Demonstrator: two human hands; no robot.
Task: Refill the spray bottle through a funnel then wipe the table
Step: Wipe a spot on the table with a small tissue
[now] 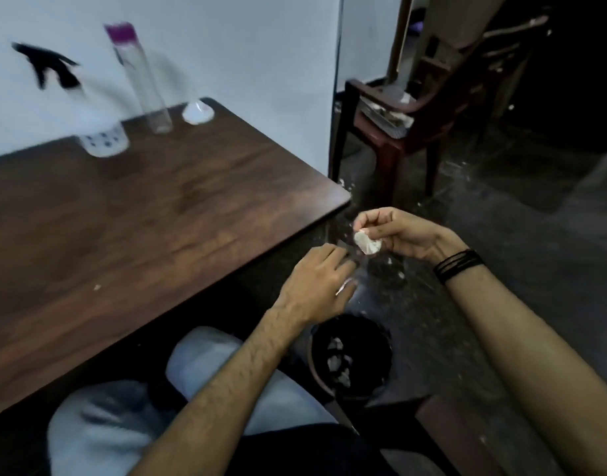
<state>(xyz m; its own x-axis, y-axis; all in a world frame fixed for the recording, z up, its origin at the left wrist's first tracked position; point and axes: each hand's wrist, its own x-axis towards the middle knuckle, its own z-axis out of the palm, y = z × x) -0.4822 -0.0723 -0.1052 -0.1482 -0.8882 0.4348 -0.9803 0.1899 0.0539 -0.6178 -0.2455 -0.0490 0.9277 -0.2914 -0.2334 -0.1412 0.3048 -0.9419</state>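
A white spray bottle (104,144) with a black trigger head stands at the back left of the brown wooden table (130,228), blurred by camera motion. Beside it stands a tall clear bottle (147,87) with a purple cap. A white funnel (198,112) lies mouth down near the table's far corner. Past the table's right corner, my right hand (403,235) pinches a crumpled white tissue wad (367,242) above the floor. My left hand (317,286) hovers just below it with its fingers loosely extended, and a small pale sliver shows at its fingertips.
A dark round waste bin (351,364) with crumpled tissues inside stands on the floor below my hands. A dark red chair (398,125) with papers on its seat stands behind the table's right end. A tiny white scrap (97,287) lies on the table. My knees show below.
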